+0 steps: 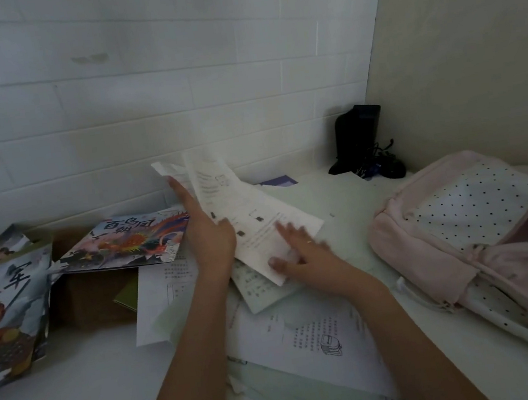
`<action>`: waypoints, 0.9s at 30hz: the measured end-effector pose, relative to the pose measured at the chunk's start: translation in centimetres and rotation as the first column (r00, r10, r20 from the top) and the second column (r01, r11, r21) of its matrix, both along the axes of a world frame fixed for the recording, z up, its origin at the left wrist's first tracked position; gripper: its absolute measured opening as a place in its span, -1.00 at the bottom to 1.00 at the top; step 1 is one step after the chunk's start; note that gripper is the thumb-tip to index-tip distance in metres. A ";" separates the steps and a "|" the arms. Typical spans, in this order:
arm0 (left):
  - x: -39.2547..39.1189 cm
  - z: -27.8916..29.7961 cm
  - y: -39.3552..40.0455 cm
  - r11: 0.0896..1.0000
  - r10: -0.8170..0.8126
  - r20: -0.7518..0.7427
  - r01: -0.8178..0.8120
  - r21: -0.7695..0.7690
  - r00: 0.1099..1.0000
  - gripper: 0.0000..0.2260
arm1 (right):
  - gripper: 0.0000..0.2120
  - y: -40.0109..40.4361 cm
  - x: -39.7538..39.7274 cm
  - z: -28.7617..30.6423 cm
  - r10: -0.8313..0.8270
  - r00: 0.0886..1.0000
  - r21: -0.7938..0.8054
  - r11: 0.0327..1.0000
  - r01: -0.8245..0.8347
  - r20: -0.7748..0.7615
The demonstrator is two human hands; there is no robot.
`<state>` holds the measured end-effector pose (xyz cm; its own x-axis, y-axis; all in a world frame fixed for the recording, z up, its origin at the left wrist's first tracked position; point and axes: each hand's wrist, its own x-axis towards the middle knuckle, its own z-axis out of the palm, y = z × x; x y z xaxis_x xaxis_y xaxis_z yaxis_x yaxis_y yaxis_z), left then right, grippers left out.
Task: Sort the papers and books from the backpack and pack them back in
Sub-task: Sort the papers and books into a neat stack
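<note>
Papers [251, 215] held by L hand [209, 237] & R hand [303, 255].

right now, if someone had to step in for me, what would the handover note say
Left hand: holds the lifted worksheets along their left edge, thumb over the front.
Right hand: on the lower right corner of those sheets; blurred, so the grip is unclear.
More loose papers lie spread on the table under both arms.
Dragon picture book lies flat at left; warrior picture book stands further left.
Pink backpack lies open on the right.
Done: backpack emptied, books set aside.
Left: finish sorting the papers, then pack everything back.
</note>
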<state>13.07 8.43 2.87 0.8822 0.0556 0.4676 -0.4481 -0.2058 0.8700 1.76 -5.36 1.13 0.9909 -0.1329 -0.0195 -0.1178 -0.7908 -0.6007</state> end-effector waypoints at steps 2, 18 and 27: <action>0.2 0.7 0.9 0.997 0.070 0.057 -0.069 -0.019 0.996 -0.14 | 0.11 -2.0 -0.8 0.0 -0.073 0.980 -0.168 0.985 0.041 -0.186; 0.2 1.1 1.7 0.991 0.127 0.136 -0.132 0.027 0.983 -0.18 | -0.16 -3.7 -1.0 -1.5 -0.328 0.933 -0.005 0.943 0.332 0.148; 1.4 1.1 2.5 0.996 0.047 0.056 -0.051 0.073 0.997 -0.32 | -0.78 -4.7 -1.1 -0.8 -0.653 0.510 0.283 0.729 0.623 0.560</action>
<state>14.49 10.97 4.00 0.8527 0.0612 0.5189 -0.4818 -0.2919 0.8262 0.70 -10.06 0.28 0.4339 -0.7481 0.5020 -0.1967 -0.6224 -0.7575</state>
